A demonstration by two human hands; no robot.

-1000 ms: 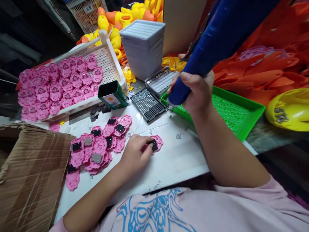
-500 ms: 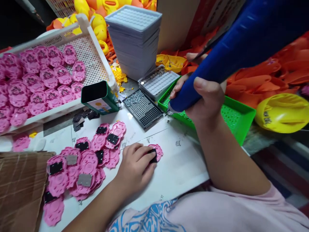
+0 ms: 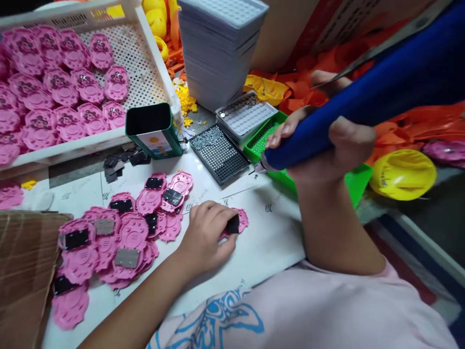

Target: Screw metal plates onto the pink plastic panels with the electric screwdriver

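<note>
My left hand (image 3: 205,235) rests on the white table sheet (image 3: 271,237) and pins a pink flower-shaped plastic piece (image 3: 241,218) with a small black plate (image 3: 233,224) on it between thumb and fingers. My right hand (image 3: 327,150) grips a thick blue electric screwdriver (image 3: 363,104), held slanted, its tip hovering above the near corner of a green tray (image 3: 354,182), to the upper right of the held piece. A pile of the same pink pieces (image 3: 123,232), some with black or grey plates, lies left of my left hand.
A white crate (image 3: 154,82) of pink pieces stands at back left, a green tin (image 3: 154,131) by it, loose black plates (image 3: 121,162) below. A black screw tray (image 3: 220,152), a grey tray (image 3: 245,116), stacked grey trays (image 3: 218,48), a yellow shell (image 3: 403,174) and a cardboard box (image 3: 22,271) surround the sheet.
The view has tilted down and closer. My left hand has kept its hold on the pink piece; the screwdriver stays raised over the green tray, now lying flatter.
</note>
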